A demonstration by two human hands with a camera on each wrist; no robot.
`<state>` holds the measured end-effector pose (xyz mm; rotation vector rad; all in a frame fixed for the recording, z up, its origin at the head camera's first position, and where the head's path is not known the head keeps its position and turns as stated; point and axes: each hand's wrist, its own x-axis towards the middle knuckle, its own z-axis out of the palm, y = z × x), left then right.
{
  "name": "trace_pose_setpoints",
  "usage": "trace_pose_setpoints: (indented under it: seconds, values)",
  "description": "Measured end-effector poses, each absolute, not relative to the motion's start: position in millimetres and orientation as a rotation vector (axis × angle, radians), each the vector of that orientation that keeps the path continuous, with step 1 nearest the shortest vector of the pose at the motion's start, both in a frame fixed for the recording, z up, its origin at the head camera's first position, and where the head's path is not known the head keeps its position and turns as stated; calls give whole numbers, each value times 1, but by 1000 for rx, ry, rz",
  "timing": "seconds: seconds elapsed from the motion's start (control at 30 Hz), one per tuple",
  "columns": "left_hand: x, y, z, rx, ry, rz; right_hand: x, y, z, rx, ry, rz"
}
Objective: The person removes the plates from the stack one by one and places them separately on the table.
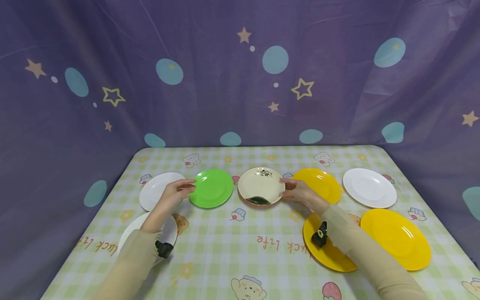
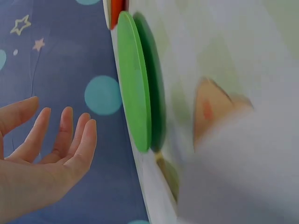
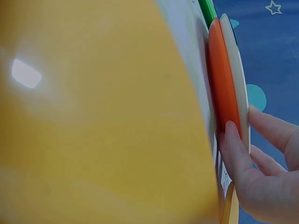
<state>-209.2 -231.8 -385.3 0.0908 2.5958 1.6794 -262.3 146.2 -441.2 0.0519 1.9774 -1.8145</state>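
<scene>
My right hand [image 1: 300,193] grips the right edge of a cream plate [image 1: 261,184] with dark floral marks and a green patch. Stacked beneath it, an orange plate [image 3: 223,77] shows at its side in the right wrist view, with one fingertip overlapping it and another finger at the cream rim. My left hand [image 1: 176,193] hovers at the left edge of a green plate [image 1: 211,189], fingers spread and loosely bent. The left wrist view has that hand [image 2: 56,154] apart from the green plate [image 2: 133,81], with nothing in its fingers.
Two white plates, one far left [image 1: 151,193] and one nearer [image 1: 129,229], lie around my left arm. On the right are a yellow plate [image 1: 318,183], another under my right sleeve [image 1: 330,258], a larger one [image 1: 397,239] and a white plate [image 1: 369,187]. A purple curtain [image 1: 240,112] hangs behind.
</scene>
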Motion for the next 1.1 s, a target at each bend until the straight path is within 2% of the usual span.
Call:
trace_pose_setpoints:
  seconds: [0.73, 1.1]
  values:
    - [-239, -159, -404, 16, 2370, 1827, -263, 146, -443, 86, 1982, -1810]
    - [-248, -134, -418, -104, 2349, 1795, -263, 145, -441, 84, 1981, -1818]
